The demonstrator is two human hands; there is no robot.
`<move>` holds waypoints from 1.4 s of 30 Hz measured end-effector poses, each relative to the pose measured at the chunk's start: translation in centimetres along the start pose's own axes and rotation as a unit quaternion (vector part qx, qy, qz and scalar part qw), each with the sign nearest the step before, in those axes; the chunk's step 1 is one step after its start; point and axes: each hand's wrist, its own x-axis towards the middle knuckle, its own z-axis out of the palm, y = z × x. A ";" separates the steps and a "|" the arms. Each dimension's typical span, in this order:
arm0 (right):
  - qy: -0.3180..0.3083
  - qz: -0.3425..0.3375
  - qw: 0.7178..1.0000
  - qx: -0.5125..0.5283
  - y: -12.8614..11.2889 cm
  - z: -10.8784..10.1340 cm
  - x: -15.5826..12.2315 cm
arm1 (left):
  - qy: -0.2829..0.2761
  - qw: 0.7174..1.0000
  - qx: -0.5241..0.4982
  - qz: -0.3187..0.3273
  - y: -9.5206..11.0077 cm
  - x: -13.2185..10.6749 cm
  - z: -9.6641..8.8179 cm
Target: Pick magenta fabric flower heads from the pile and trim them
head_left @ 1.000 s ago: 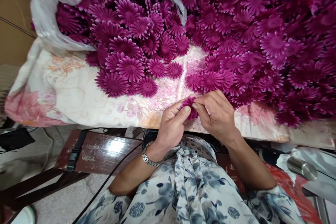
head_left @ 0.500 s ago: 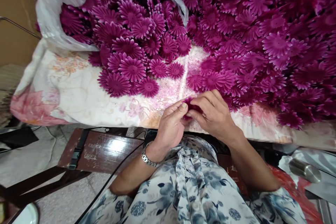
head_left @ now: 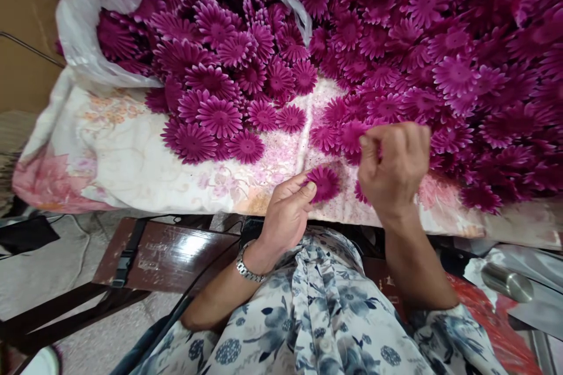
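My left hand (head_left: 288, 211) pinches a single magenta fabric flower (head_left: 324, 183) between thumb and fingers, just above the cloth at the near edge. My right hand (head_left: 393, 161) is raised to the right of it, slightly blurred, with its fingers curled inward beside the edge of the big flower heap (head_left: 440, 53). I cannot make out whether anything sits inside those curled fingers. A metal watch (head_left: 247, 266) is on my left wrist.
A floral cloth (head_left: 109, 152) covers the work surface. A clear plastic bag (head_left: 88, 17) at the back left spills more magenta flowers (head_left: 215, 70). A dark wooden bench (head_left: 167, 255) and a black cable lie below. A steel cylinder (head_left: 505, 281) lies at the lower right.
My right hand has let go of the flower both hands were working and risen up and right toward the heap. My left hand keeps the flower, now spread open and in plain view.
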 end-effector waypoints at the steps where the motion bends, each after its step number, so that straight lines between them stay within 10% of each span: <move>1: -0.002 0.013 1.000 -0.026 0.5 -0.2 0.3 | 0.004 1.000 -0.005 -0.001 0.0 0.0 0.0; 11: -0.190 -0.053 0.953 0.230 -2.7 -0.5 -1.7 | -0.028 0.999 -0.019 -0.035 0.3 0.1 0.2; 23: -0.011 0.015 0.999 -0.026 0.8 -0.5 1.1 | 0.024 0.999 -0.006 -0.036 0.0 -0.1 0.0; 32: -0.212 -0.053 0.946 0.240 -2.2 -0.5 -1.7 | -0.028 0.998 -0.026 -0.040 0.4 0.1 0.2; 42: 0.015 -0.039 0.999 0.028 -0.2 -0.2 0.2 | 0.014 1.000 0.004 -0.020 -0.4 0.0 -0.3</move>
